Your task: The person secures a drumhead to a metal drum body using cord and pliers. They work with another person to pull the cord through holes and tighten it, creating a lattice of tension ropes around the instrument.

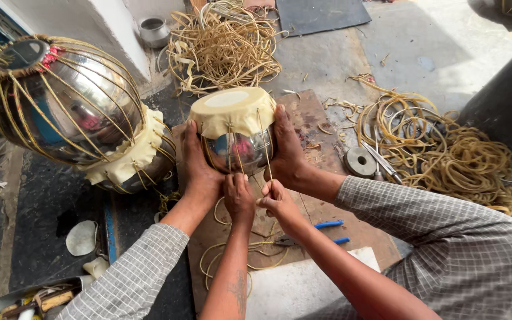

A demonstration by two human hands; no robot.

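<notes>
A small shiny steel pot (241, 153) stands on a wooden board (312, 118), its mouth covered by a pale cream skin (232, 106). Thin tan strands run down its sides. My left hand (200, 172), in a checked sleeve, grips the pot's left side. My right hand (288, 151) grips its right side. Another person's two bare hands (239, 198) (277, 201) come up from the bottom middle, just below the pot. They pinch a tan strand (266, 160) that runs up to the skin's edge.
A large steel pot (69, 101) laced with strands lies at left. Heaps of tan strands lie behind (223, 50) and to the right (445, 154). Blue-handled pliers (327, 225), a metal disc (360, 161), scissors (383, 163) and a black drum (505, 101) are nearby.
</notes>
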